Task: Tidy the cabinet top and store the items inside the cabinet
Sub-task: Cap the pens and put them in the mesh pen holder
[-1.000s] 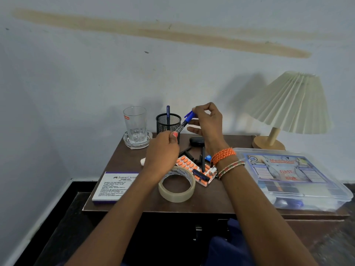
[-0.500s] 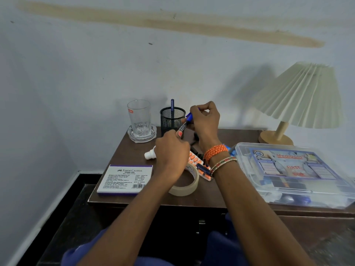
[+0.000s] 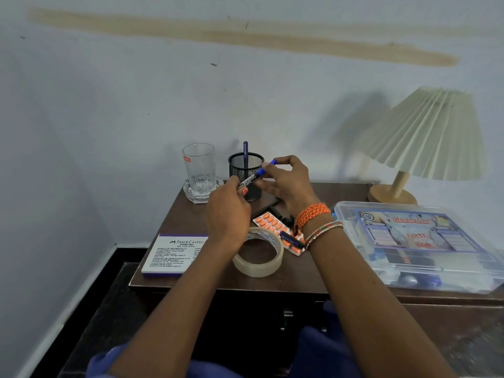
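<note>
Your left hand (image 3: 227,211) and right hand (image 3: 286,184) both pinch a blue-capped marker (image 3: 255,175), tilted above the cabinet surface (image 3: 313,276), just in front of the mesh pen holder (image 3: 245,170).

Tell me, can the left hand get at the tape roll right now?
Probably not at once: the left hand is pinching the marker with the right hand. The tape roll lies uncovered just below that wrist, so the path looks free.

left hand (image 3: 227,214) and right hand (image 3: 286,184) raised together, fingers seemingly pinching
</note>
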